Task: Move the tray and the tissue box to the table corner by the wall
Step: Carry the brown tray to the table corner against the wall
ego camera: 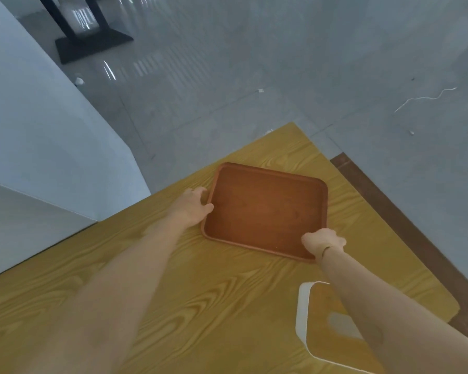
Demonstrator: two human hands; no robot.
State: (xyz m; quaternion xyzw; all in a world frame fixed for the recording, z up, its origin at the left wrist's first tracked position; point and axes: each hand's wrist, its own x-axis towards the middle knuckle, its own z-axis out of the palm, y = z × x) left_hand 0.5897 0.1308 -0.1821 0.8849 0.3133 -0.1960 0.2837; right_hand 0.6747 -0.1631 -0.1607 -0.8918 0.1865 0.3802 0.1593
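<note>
Two bare arms reach up from the bottom of the frame over a yellow table (173,306) with a wavy wood pattern.

Closest, at the lower right, sits the tissue box (316,319). It has a white side and a yellow wood-look top with a pale slot in it. The right arm passes over the box and hides part of it. No writing or label shows on the box.

Higher up, in the middle of the frame, lies the tray (265,209). It is brown, flat, and has round corners and a low rim. It rests on the table near the far corner, and nothing is on it. No brand or words show on it.

The left hand (193,205) is at the tray's left edge. Its thumb lies on the rim and its fingers curl around the edge, so it has hold of the tray. The right hand (323,242) is closed in a fist over the tray's near right corner and grips it too. A thin band (325,249) goes around the right wrist.

Past the table, a white wall (38,130) fills the left side of the frame. A shiny grey floor (281,63) spreads across the top. A black stand (87,36) is on the floor at the upper left. A brown strip (403,225) runs along the table's right side.
</note>
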